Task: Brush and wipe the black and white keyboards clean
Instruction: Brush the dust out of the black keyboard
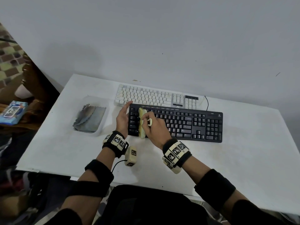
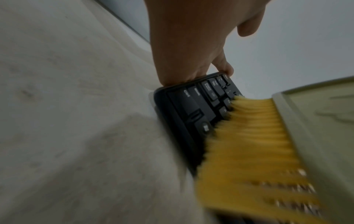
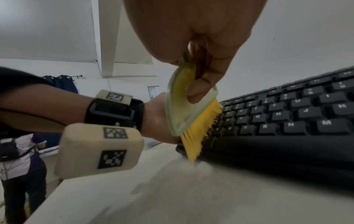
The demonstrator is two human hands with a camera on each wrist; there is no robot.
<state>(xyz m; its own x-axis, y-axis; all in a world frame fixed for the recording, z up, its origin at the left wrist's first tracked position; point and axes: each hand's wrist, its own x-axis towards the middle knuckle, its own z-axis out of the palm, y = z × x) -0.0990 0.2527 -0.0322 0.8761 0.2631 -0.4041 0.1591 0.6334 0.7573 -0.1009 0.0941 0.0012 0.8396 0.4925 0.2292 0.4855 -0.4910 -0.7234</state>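
The black keyboard (image 1: pixel 178 124) lay on the white table (image 1: pixel 227 168) in front of the person, its long side running left to right, with the white keyboard (image 1: pixel 151 97) directly behind it, the two edges touching or nearly so. A brush (image 1: pixel 141 122) with yellow bristles (image 3: pixel 201 127) and a pale translucent back stood on the black keyboard's left end, reaching from the near edge to the top row, the bristles down among the keys and spilling over the front edge. The right hand (image 1: pixel 154 127) gripped the brush from above, fingers curled around its handle and the thumb pressed against the flat side. The left hand (image 1: pixel 122 118) stood edge-on against the keyboard's left end, fingers straight and together, the fingertips (image 2: pixel 224 69) touching the far left corner; it held nothing. Left of the keyboards sat a clear plastic tray (image 1: pixel 103 125) holding a crumpled grey cloth (image 1: pixel 89 118). Beyond the table's left edge lay a blue packet (image 1: pixel 13 112).
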